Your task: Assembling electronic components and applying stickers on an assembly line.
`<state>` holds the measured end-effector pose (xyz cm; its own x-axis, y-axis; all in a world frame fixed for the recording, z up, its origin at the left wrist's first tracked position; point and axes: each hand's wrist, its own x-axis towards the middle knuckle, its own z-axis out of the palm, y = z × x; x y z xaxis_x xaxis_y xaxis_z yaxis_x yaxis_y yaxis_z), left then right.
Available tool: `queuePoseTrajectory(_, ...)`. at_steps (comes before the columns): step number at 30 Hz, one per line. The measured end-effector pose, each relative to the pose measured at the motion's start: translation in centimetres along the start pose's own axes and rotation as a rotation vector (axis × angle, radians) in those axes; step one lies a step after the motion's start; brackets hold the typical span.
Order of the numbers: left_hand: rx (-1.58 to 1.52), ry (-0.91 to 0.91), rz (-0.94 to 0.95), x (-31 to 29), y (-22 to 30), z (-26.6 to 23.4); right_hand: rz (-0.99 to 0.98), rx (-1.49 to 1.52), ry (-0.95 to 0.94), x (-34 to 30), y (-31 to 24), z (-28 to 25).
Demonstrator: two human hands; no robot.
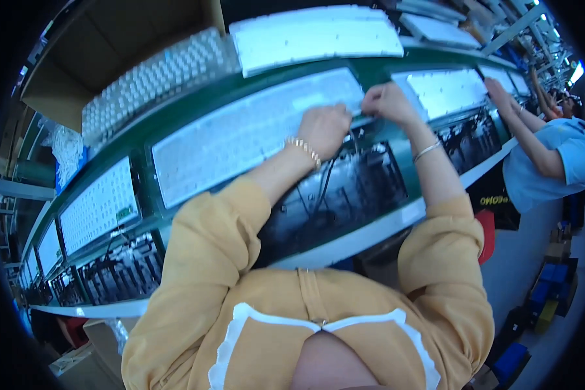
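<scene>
A long white keyboard panel (221,140) lies on the green work surface in front of me. At its right end my left hand (327,130) is closed, its fingertips pressed together by the panel's edge. My right hand (390,104) is just to the right, fingers curled in a pinch close to the same corner. Whatever either hand grips is too small or hidden to make out. Below the hands lies a dark, glossy keyboard part (344,195), with a thin dark cable (325,179) running up from it toward my left hand.
Stacked keyboard pieces (159,81) and a white sheet-like panel (315,38) stand along the back beside a cardboard box (120,45). More white panels (99,205) and dark parts (122,268) line the bench. A co-worker in light blue (552,156) works at the right.
</scene>
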<state>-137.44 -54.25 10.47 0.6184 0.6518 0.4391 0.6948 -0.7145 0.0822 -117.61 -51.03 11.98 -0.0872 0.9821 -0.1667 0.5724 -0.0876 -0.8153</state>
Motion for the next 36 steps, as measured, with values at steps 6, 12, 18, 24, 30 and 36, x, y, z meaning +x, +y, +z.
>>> queuePoseTrajectory(6,0.009,-0.074,-0.01,-2.3,0.9,1.4,-0.002,-0.107,0.08,-0.3,2.5,0.7)
queuePoseTrajectory(12,0.041,-0.08,-0.05,-2.2,1.9,1.2,-0.041,0.041,0.131,-1.1,3.7,0.8)
queuePoseTrajectory(18,0.082,-0.119,-0.037,-2.5,1.1,0.9,-0.026,0.103,0.085,-0.8,2.5,0.9)
queuePoseTrajectory(24,-0.028,-0.12,-0.12,-9.6,-1.5,-6.8,0.082,0.261,0.127,-2.3,3.1,1.4)
queuePoseTrajectory(30,0.318,-0.342,-0.418,-19.3,-8.3,-12.3,-0.055,-0.912,0.445,-4.5,-3.4,2.6)
queuePoseTrajectory(36,0.279,-0.316,-0.444,-22.5,-9.5,-13.7,-0.45,-0.869,0.255,-3.6,-12.6,13.7)
